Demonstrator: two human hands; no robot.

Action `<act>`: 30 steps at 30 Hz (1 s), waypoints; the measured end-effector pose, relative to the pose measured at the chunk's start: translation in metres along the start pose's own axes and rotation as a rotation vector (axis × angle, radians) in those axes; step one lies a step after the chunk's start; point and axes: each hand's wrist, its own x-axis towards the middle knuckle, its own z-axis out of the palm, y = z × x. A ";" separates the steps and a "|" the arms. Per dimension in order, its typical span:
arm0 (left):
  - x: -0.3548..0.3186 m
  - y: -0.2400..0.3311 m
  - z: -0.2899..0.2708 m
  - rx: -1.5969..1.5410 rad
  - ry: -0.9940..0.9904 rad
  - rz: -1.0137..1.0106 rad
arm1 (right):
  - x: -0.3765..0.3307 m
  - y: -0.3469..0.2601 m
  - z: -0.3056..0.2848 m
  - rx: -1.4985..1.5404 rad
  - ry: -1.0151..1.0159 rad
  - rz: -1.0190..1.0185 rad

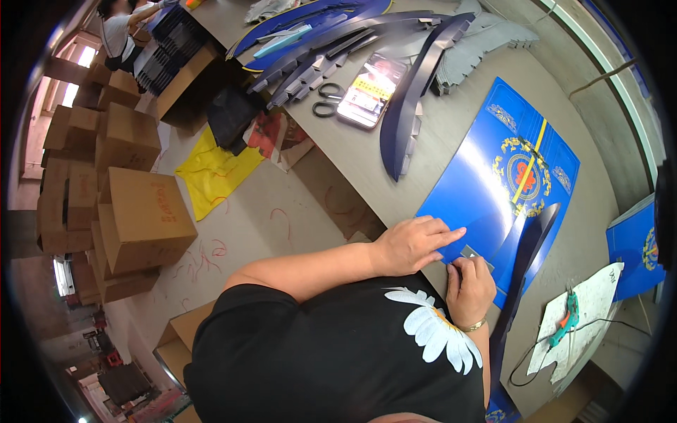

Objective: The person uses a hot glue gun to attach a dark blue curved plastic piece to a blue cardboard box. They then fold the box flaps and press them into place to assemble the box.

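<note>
Blue printed board (pixel 486 194) is laid flat on the bench (pixel 356 158). Part of its near edge is covered by the left hand (pixel 410 244), fingers loosely extended, nothing seen gripped. A small grey tab (pixel 467 251) is partly hidden by the right hand (pixel 471 287), fingers curled in narrow; can't tell if it's pinched. Tab could get skewed if the board's nudged, and the dark curved strip (pixel 522 264) could be knocked by the right forearm (pixel 482 340).
</note>
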 end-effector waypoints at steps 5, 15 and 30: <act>-0.001 -0.001 -0.002 0.024 -0.004 -0.006 | 0.003 0.002 0.001 -0.037 -0.054 -0.002; 0.004 0.002 -0.004 0.039 -0.017 -0.037 | -0.011 0.006 0.000 0.046 0.062 0.059; 0.002 -0.003 0.001 0.032 -0.031 -0.052 | -0.001 0.002 0.011 -0.020 0.084 -0.016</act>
